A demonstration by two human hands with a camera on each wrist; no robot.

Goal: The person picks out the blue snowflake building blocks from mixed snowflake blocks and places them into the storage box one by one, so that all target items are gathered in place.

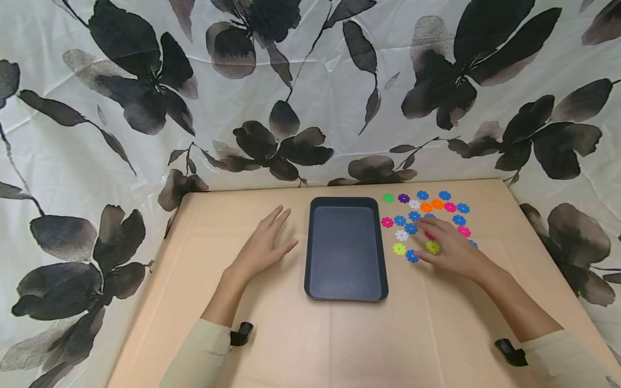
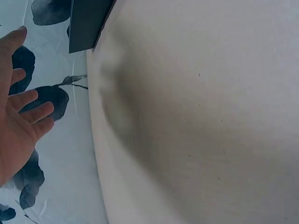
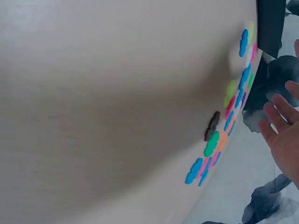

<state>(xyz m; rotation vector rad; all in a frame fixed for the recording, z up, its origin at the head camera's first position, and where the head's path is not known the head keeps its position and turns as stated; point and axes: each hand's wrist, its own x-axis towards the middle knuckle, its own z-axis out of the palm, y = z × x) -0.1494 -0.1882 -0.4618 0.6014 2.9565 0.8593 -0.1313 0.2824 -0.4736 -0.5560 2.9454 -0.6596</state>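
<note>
My left hand (image 1: pixel 259 245) hovers over the table to the left of a dark grey rectangular tray (image 1: pixel 346 253), fingers spread with nothing in them. On the tray's other side, my right hand (image 1: pixel 453 250) reaches over a group of small notched, flower-shaped discs, fingers extended and empty. They are blue (image 1: pixel 412 256), yellow-green (image 1: pixel 399 249), white (image 1: pixel 401 235), pink (image 1: pixel 387 222), orange (image 1: pixel 426 207), purple (image 1: pixel 404 198) and green (image 1: pixel 388 198). That hand covers part of the group in the head view. A black disc (image 3: pixel 212 126) and a green disc (image 3: pixel 211 143) appear beneath it in the right wrist view.
The light wooden-toned table (image 1: pixel 330 345) carries the tray near its far middle and the discs at the far right. A white cloth with dark flowers (image 1: pixel 291 81) hangs behind the table and shows at both sides.
</note>
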